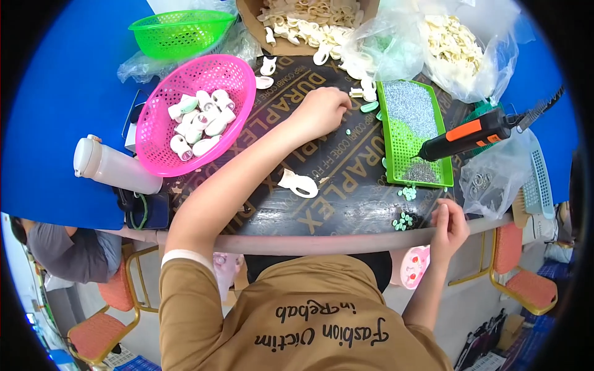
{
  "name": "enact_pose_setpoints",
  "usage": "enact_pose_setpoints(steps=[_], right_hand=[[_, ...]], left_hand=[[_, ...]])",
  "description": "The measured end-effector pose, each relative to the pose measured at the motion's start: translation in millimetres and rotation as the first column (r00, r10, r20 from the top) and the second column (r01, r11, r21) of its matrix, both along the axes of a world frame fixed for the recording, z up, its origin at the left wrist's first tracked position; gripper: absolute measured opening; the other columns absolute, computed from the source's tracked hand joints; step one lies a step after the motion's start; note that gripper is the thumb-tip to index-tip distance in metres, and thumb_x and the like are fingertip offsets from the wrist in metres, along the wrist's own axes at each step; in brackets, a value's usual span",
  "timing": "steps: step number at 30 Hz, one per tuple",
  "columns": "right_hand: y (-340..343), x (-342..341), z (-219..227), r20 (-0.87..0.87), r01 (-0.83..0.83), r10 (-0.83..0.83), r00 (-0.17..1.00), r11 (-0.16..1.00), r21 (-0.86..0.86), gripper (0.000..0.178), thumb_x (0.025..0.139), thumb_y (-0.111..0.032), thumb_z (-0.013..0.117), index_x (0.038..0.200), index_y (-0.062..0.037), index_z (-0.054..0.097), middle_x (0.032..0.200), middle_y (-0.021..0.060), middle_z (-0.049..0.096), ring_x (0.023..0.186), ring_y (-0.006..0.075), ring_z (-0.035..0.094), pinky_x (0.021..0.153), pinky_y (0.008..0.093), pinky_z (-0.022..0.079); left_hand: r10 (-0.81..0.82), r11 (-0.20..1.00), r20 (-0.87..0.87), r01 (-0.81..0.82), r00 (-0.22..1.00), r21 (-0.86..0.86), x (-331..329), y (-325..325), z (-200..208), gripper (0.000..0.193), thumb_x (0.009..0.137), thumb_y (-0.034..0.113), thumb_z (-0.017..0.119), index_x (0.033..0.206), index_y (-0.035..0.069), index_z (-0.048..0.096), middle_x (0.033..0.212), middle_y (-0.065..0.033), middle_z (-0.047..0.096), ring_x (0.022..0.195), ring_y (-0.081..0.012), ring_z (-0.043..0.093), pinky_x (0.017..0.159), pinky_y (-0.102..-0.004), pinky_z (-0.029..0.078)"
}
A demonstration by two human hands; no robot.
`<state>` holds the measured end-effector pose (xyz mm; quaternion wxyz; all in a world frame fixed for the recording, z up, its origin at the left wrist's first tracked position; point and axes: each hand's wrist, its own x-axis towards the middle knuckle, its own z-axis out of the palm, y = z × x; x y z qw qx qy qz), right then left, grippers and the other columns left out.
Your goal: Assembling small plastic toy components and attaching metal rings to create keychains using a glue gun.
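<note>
My left hand (323, 114) reaches across the dark board, palm down with fingers curled together. Whatever its fingertips may hold is hidden. Just right of it lie a light green oval piece (369, 107) and cream plastic parts (369, 91). At the table's front edge my right hand (451, 224) has its fingers bent in towards the thumb; I cannot make out anything between them. Beside it are small mint-green pieces (403, 221) in a loose cluster. A single white ring-shaped plastic part (299, 184) lies on the board between my arms.
A green tray (387, 145) holds silvery small parts; over it hangs a black and orange electric screwdriver (470, 136). A pink basket (249, 117) contains white assembled pieces. Around them are a bottle (114, 166), a green basket (182, 28), an open carton (247, 12) and a plastic bag (495, 83) of cream parts.
</note>
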<state>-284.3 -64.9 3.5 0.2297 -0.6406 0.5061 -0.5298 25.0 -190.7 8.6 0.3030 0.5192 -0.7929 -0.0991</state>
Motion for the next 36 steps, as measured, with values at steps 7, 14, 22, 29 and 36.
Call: enact_pose_setpoints(steps=[7,14,22,29,36], right_hand=[[-2.0,-3.2,-19.4,-0.014,0.051,-0.052,0.999,0.998,-0.034,0.012,0.089,-0.005,0.052,0.091,0.0016,0.061,0.066,0.002,0.055,0.053,0.0047,0.046,0.049,0.0168,0.036],[-3.6,-2.6,-17.0,-0.1,0.026,-0.03,0.994,0.999,-0.045,0.007,0.083,0.001,0.056,0.086,0.0006,0.062,0.076,0.0053,0.061,0.056,0.0089,0.053,0.05,0.0202,0.041],[-31.6,12.8,9.4,-0.578,-0.043,-0.051,0.815,0.988,-0.148,0.022,0.073,-0.001,0.064,0.094,-0.0083,0.061,0.09,0.0087,0.061,0.07,0.0261,0.06,0.06,0.0301,0.047],[-57.7,7.7,25.7,-0.547,-0.137,0.032,0.837,0.979,-0.152,0.007,0.071,-0.001,0.065,0.077,-0.0036,0.063,0.077,0.009,0.062,0.066,0.0258,0.061,0.06,0.0305,0.048],[-75.9,-5.1,41.1,-0.49,-0.117,0.069,0.869,0.991,-0.067,0.01,0.071,0.002,0.063,0.081,0.0004,0.063,0.075,0.0086,0.062,0.064,0.0185,0.059,0.059,0.0263,0.045]], left_hand=[[0.012,0.996,0.236,-0.032,0.972,0.079,-15.6,-8.8,-6.8,0.014,0.077,0.012,0.056,0.076,0.001,0.065,0.083,-0.0138,0.061,0.082,-0.0303,0.059,0.075,-0.0384,0.047],[-0.155,0.985,0.21,0.135,0.965,0.107,-33.0,25.6,-3.2,0.009,0.075,0.01,0.06,0.077,0.002,0.061,0.08,-0.0143,0.059,0.08,-0.0316,0.058,0.074,-0.0386,0.047],[-0.405,0.889,0.008,0.392,0.914,0.236,-57.1,82.9,7.1,0.009,0.073,0.007,0.059,0.08,0.001,0.062,0.08,-0.0153,0.059,0.08,-0.0327,0.059,0.073,-0.0403,0.047],[-0.153,0.988,0.113,0.151,0.982,0.028,-31.6,34.4,6.5,0.02,0.08,0.01,0.054,0.096,-0.001,0.06,0.094,-0.0164,0.059,0.093,-0.0325,0.055,0.083,-0.0391,0.045],[-0.201,0.979,0.059,0.202,0.978,-0.005,-39.1,-5.0,-26.5,0.045,0.088,0.02,0.045,0.122,-0.008,0.04,0.126,-0.0234,0.042,0.119,-0.0349,0.04,0.1,-0.0392,0.034]])
